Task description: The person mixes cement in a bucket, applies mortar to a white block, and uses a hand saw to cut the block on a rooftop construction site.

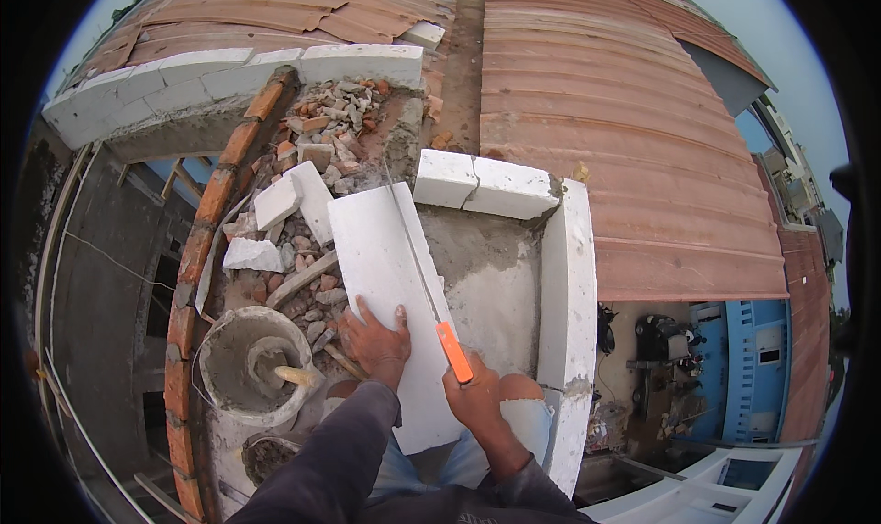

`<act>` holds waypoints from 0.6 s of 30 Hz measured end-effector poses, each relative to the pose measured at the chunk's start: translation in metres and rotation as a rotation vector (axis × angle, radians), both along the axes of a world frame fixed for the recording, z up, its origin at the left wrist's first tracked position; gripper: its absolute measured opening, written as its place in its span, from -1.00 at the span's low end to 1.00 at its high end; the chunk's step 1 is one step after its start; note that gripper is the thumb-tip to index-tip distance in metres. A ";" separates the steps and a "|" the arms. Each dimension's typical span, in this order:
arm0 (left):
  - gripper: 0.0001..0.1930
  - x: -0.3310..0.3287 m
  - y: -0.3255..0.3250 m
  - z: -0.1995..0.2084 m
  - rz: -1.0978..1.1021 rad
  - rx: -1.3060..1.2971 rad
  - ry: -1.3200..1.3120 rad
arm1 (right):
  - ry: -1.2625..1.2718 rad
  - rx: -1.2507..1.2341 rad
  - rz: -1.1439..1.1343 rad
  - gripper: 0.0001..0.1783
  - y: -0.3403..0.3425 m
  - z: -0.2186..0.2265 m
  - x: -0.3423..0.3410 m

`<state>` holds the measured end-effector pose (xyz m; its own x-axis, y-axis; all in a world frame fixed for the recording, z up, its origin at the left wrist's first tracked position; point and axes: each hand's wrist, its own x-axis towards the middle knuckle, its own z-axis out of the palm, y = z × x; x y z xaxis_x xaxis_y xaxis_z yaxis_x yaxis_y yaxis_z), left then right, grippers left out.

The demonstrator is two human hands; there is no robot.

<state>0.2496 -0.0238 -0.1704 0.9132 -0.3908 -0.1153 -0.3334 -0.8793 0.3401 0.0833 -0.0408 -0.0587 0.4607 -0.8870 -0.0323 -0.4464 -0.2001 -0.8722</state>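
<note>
Reddish roofs (624,157) fill the frame's top; at centre we press our left hand (376,344) on a white block (376,239), our right hand (473,388) clamped round an orange-handled saw (453,350)

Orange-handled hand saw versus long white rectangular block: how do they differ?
The orange-handled hand saw is narrow and grey-bladed; the long white rectangular block is broad and pale. The saw is gripped in the right hand; the block lies under the left hand. Both slant, far ends leaning left.
</note>
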 end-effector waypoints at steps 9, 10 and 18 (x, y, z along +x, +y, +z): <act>-0.02 0.001 -0.004 0.023 0.048 -0.012 0.151 | 0.040 -0.116 -0.031 -0.64 -0.105 -0.027 0.110; -0.02 0.002 -0.007 0.025 0.037 -0.015 0.144 | 0.046 -0.113 -0.037 -0.64 -0.109 -0.029 0.114; 0.00 0.003 -0.008 0.006 0.042 0.017 0.078 | -0.040 0.044 -0.039 -0.56 0.030 0.025 -0.050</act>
<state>0.2526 -0.0313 -0.1642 0.9166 -0.3502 -0.1928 -0.2697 -0.8976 0.3486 0.0331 -0.0104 -0.0340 0.4273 -0.9025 -0.0539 -0.4178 -0.1442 -0.8970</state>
